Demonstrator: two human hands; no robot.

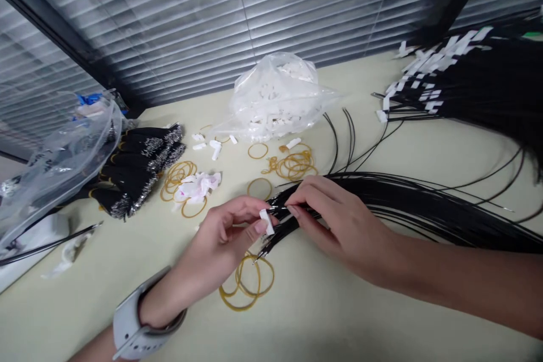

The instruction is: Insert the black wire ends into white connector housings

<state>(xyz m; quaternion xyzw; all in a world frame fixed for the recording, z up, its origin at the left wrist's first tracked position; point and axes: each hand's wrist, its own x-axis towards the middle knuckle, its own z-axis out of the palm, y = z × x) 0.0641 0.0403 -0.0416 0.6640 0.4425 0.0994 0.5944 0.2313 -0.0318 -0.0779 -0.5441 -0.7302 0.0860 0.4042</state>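
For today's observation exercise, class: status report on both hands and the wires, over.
Left hand pinching white connector. Right hand gripping black wire bundle near its tips. Rubber bands lie under the hands.

I count two hands, my left hand (220, 237) and my right hand (339, 226), one grey watch (131, 322), and one small white clip (267, 222) between my left fingers. The counter (339, 328) carries two clear plastic bags, a middle bag (275, 96) and a left bag (63, 158), plus at least two single rubber bands (258, 151) apart from three heaps of them. The black wires (424, 203) are too many to count.
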